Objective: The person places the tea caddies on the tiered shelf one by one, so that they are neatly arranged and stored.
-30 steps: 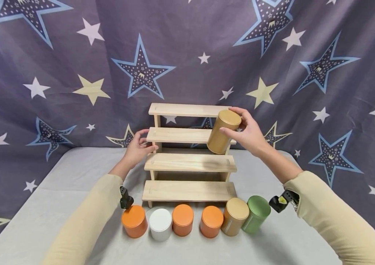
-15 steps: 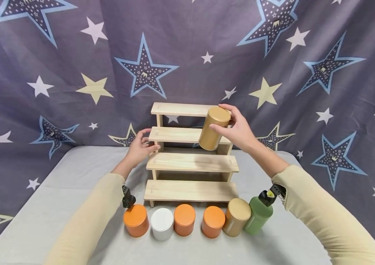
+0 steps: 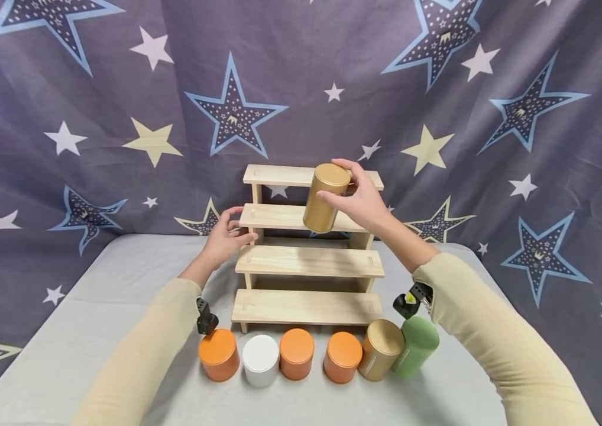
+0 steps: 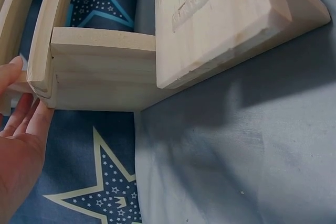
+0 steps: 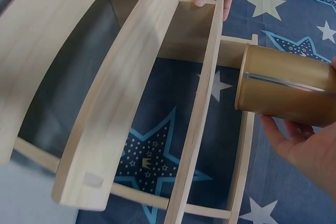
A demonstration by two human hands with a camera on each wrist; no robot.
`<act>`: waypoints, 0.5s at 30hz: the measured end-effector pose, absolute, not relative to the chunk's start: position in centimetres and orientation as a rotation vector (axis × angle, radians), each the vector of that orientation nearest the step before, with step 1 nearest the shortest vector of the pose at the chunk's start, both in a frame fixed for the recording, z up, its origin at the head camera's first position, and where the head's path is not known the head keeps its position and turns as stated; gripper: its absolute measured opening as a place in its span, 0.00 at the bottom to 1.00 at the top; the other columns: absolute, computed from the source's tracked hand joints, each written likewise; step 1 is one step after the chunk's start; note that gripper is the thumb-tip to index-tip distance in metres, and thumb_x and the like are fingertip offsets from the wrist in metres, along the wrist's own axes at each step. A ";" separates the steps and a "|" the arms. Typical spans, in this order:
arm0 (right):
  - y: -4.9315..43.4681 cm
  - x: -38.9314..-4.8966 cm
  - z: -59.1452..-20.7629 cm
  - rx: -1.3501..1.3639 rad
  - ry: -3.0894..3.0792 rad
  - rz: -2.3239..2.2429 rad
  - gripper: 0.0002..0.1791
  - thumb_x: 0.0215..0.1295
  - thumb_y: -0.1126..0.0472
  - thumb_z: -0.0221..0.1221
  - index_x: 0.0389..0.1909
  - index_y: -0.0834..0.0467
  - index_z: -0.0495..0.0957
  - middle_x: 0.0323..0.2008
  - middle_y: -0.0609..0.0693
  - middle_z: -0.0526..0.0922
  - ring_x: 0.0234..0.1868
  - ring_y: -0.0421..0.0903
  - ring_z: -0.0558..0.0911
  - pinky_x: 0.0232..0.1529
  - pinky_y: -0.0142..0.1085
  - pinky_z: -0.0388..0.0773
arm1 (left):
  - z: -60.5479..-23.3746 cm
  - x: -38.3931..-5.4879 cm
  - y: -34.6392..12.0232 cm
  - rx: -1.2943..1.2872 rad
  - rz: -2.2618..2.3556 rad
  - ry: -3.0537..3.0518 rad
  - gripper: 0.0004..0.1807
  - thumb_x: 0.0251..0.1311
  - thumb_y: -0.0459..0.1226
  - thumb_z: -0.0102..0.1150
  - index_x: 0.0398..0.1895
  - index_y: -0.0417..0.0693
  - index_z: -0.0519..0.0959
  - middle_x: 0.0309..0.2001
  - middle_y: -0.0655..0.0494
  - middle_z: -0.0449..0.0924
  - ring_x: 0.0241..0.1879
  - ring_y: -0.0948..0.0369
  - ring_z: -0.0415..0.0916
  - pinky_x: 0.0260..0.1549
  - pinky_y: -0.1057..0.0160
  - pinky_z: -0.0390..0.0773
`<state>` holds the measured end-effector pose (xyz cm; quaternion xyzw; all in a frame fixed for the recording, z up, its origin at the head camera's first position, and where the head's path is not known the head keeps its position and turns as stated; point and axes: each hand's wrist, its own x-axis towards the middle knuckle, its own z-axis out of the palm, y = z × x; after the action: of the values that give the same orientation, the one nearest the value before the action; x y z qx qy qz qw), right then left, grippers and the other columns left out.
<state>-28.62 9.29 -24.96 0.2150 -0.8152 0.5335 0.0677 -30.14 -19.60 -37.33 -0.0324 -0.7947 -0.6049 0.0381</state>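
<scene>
My right hand (image 3: pixel 362 204) grips a gold tin canister (image 3: pixel 319 204) near its lid, thumb on one side and fingers on the other. The canister tilts slightly in front of the upper two boards of a four-step wooden display shelf (image 3: pixel 308 261). In the right wrist view its base end (image 5: pixel 252 80) points toward the shelf. At the shelf's left side, my left hand (image 3: pixel 221 239) holds the end panel between thumb and fingers, level with the second board from the top. In the left wrist view these fingers (image 4: pixel 39 121) lie against the outside of the wood.
Along the shelf's front stands a row of tins: orange (image 3: pixel 219 355), white (image 3: pixel 260 361), orange (image 3: pixel 296 355), orange (image 3: pixel 342 358), gold (image 3: pixel 381 350) and green (image 3: pixel 415 347). A star-patterned curtain (image 3: pixel 301 89) hangs behind. A grey-white cloth (image 3: pixel 120 296) covers the table.
My right hand has carried the gold canister leftward and slightly up, from the shelf's right end toward its middle. My left hand keeps its hold on the shelf's side.
</scene>
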 end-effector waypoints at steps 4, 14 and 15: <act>8.5 -28.9 -24.9 0.645 -2.447 1.623 0.38 0.54 0.56 0.66 0.66 0.49 0.61 0.55 0.53 0.72 0.48 0.49 0.75 0.47 0.40 0.74 | -37.3 -30.2 -19.6 -0.097 -1.868 -2.430 0.41 0.54 0.29 0.63 0.69 0.51 0.53 0.55 0.37 0.71 0.55 0.45 0.73 0.40 0.68 0.78; 6.8 -30.0 -25.7 0.647 -2.425 1.655 0.39 0.54 0.57 0.66 0.67 0.52 0.60 0.55 0.55 0.72 0.46 0.49 0.74 0.46 0.37 0.73 | -37.1 -29.9 -19.6 -0.110 -1.869 -2.427 0.41 0.54 0.29 0.63 0.69 0.51 0.53 0.55 0.36 0.71 0.56 0.44 0.73 0.39 0.69 0.77; 6.7 -30.1 -25.7 0.648 -2.423 1.659 0.40 0.54 0.57 0.66 0.67 0.52 0.60 0.54 0.56 0.72 0.46 0.49 0.74 0.46 0.37 0.73 | -37.2 -30.0 -19.6 -0.112 -1.869 -2.427 0.41 0.54 0.29 0.63 0.69 0.51 0.53 0.55 0.36 0.71 0.56 0.44 0.72 0.39 0.69 0.77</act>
<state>-30.15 6.72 -25.71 0.2151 -0.8039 0.5504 0.0668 -29.96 -19.58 -37.16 -0.0364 -0.7913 -0.6092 0.0380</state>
